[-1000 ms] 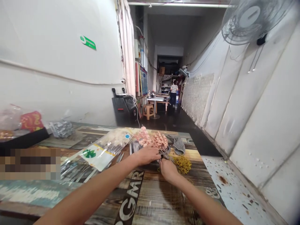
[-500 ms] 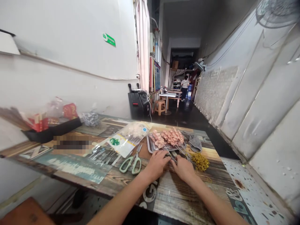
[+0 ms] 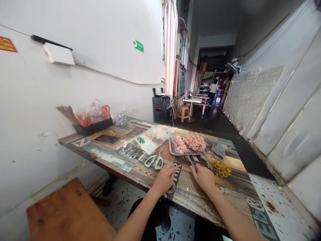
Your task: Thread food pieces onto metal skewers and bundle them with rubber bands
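My left hand (image 3: 164, 178) lies on the wooden table (image 3: 200, 197), fingers loosely spread and holding nothing, just right of green-handled scissors (image 3: 154, 161). My right hand (image 3: 204, 176) rests beside it, its fingers drawn together at the near end of a thin skewer stick. The stick runs from a bunch of pink meat skewers (image 3: 191, 142) lying on a metal tray (image 3: 172, 151). A heap of yellow rubber bands (image 3: 222, 169) sits right of my right hand.
A clear plastic bag (image 3: 152, 137) and a grey cloth (image 3: 218, 150) flank the tray. A black holder with chopsticks and packets (image 3: 91, 127) stands by the wall. A wooden bench (image 3: 67, 214) is below left. A person (image 3: 213, 89) stands far down the corridor.
Both hands have let go of the skewer bunch and drawn back towards me. The bunch now lies on the tray. My view has pulled back and turned left.
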A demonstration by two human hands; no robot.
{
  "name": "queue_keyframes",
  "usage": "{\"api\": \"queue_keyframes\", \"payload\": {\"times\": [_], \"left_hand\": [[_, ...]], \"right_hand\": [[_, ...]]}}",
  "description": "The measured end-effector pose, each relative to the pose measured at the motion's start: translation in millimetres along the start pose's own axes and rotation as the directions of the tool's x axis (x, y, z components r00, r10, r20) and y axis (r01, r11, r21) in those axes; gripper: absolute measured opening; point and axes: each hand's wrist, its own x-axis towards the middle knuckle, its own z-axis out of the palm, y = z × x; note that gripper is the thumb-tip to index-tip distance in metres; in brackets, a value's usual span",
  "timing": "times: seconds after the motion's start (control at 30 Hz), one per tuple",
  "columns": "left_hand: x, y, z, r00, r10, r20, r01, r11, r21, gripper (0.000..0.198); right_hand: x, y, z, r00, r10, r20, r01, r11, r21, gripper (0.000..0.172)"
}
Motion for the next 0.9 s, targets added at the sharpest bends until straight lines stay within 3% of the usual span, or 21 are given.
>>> {"api": "queue_keyframes", "payload": {"times": [0.17,0.37,0.67,0.9], "left_hand": [[-1.2,6.9,-1.3,0.999,0.014,0.028,-0.015,0.999,0.035,0.026],[-2.7,4.7,-2.9,1.000,-0.021,-0.009,0.020,1.000,-0.021,0.026],[-1.9,2.4,-7.5,0.995,-0.098,0.000,0.097,0.986,-0.137,0.025],[2.2,1.7,-10.6,0.989,-0.138,0.044,0.144,0.969,-0.201,0.024]], "right_hand": [[-1.2,2.3,-4.5,0.998,0.020,-0.054,-0.017,0.998,0.055,0.047],[-0.6,7.4,-7.4,0.986,0.007,-0.167,0.017,0.989,0.144,0.040],[-1.5,7.1,13.6,0.921,-0.152,-0.358,0.243,0.944,0.225,0.040],[-8.3,-2.2,1.7,0.893,-0.357,-0.275,0.432,0.853,0.295,0.042]]}}
